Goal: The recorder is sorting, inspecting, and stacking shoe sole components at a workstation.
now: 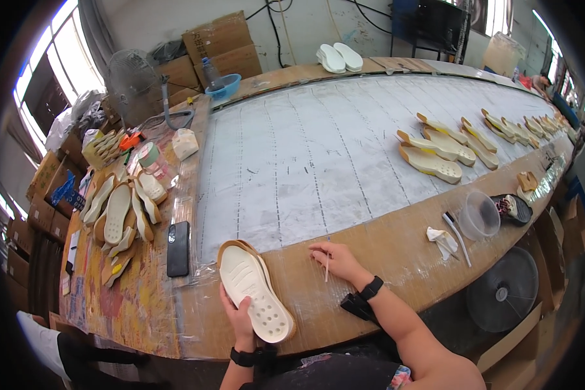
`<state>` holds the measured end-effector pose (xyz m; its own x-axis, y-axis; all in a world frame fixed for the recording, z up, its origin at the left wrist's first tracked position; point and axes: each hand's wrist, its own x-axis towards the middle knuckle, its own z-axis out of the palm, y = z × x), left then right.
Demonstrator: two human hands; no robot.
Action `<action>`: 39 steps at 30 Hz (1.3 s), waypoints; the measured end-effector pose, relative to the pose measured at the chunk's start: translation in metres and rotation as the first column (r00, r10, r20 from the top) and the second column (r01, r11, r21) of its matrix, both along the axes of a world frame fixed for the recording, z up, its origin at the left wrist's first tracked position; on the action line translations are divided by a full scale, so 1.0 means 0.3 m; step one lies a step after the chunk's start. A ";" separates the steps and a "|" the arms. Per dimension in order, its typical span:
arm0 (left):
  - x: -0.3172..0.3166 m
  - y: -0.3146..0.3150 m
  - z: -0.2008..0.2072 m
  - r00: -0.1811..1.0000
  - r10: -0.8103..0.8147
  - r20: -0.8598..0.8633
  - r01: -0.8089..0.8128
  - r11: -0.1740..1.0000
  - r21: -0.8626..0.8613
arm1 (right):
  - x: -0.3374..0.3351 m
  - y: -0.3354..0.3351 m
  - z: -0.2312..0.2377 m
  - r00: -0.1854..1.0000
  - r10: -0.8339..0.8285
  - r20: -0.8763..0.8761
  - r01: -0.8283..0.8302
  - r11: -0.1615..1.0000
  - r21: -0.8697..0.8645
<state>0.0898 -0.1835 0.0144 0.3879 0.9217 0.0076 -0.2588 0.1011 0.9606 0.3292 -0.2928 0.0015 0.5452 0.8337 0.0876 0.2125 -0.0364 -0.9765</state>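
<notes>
Shoe sole [253, 292], cream-white with grooves and round holes, lies on the near edge of our workbench [396, 244], stacked on tan insoles whose rims show around its far end. Our left hand [237, 313] clasps it at its near side, thumb on the top face and fingers curled under the edge, a black band on the wrist. Just to the right of the sole, our right hand [338, 259] rests on the brown board with fingers pinched together on a thin white stick [327, 266] that points down at the surface; this wrist wears a black watch. The two hands are apart, with a strip of bare board between them. Left of our left hand lies a black phone [178, 248], and farther left a heap of tan and white soles [120, 218]. Right of our right hand we see a crumpled white rag [443, 239], a small brush [456, 227] and a clear plastic cup [479, 214]. Beyond both hands stretches a white lined belt [318, 149], and far to the right on it sit rows of yellowish soles [435, 153].
</notes>
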 end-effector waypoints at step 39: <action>0.002 -0.007 -0.002 0.997 0.053 0.061 -0.050 0.998 -0.046 | -0.006 -0.012 0.019 0.999 -0.005 -0.038 0.002 0.998 -0.064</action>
<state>0.0902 -0.1856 0.0137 0.3402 0.9403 -0.0115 -0.3237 0.1286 0.9374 0.3273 -0.2964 0.0072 0.5502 0.8349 0.0137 0.1753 -0.0994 -0.9795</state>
